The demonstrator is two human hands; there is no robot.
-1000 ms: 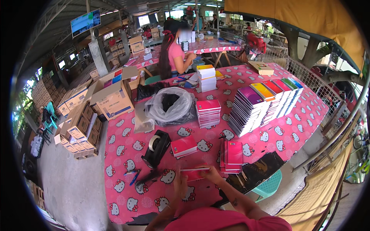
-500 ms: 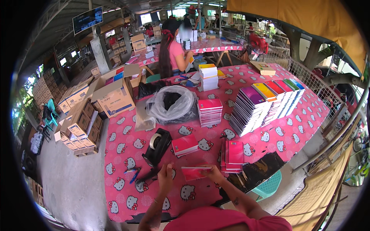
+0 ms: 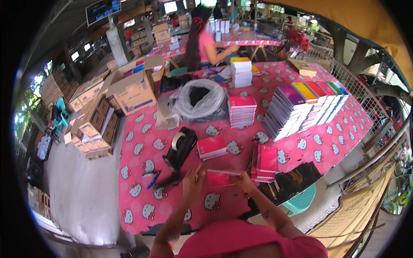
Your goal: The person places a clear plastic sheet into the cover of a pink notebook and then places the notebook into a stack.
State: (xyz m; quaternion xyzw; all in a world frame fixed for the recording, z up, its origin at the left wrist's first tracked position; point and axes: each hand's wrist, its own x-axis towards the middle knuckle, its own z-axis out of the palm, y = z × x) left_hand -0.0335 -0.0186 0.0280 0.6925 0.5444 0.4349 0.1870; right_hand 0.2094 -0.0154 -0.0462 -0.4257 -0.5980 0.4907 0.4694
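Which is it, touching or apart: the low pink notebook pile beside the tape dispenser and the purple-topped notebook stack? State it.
Apart. The head view shows patterned tablecloth between the low pink notebook pile and the purple-topped stack.

Grey concrete floor (image 3: 84, 189); pillar (image 3: 117, 46) below screen (image 3: 103, 11); bright windows (image 3: 171, 7) far back; wire fence (image 3: 360, 89) right, tan tarp (image 3: 348, 15) overhead.

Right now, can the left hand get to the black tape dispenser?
Probably yes: the black tape dispenser sits on the table just beyond the left hand, and nothing seems to stand between them.
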